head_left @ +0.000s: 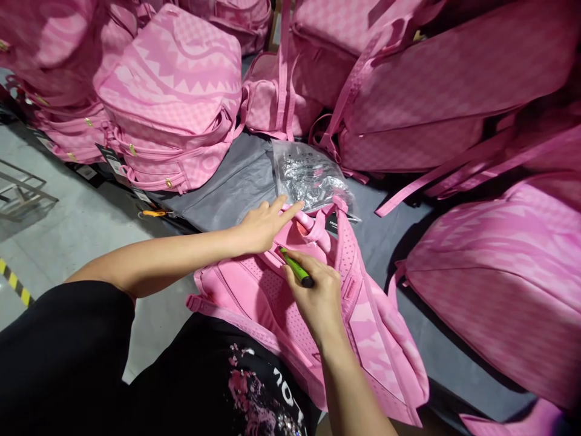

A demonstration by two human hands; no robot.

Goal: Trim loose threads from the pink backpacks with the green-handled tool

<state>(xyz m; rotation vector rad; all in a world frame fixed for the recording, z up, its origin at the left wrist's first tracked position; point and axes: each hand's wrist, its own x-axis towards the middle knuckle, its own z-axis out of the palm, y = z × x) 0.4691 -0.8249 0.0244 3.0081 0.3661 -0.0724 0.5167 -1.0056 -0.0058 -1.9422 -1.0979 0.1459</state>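
Note:
A pink backpack (285, 309) lies in front of me with its strap side up, showing perforated padding and shoulder straps. My left hand (265, 227) rests flat at its top edge beside the carry handle, fingers spread. In my right hand (315, 290), over the upper back panel, is a slim green marker (295, 266) with a black end. Its tip points toward the seam near my left hand. Just beyond the handle lies a clear plastic bag (313, 175) with printing on it.
A pink patterned backpack (172, 97) stands at the back left, and larger pink bags (436, 91) crowd the back right. Another pink bag (499, 272) lies on the right of the grey-covered table (222, 188). An orange-handled tool (154, 213) sits at the table's left edge.

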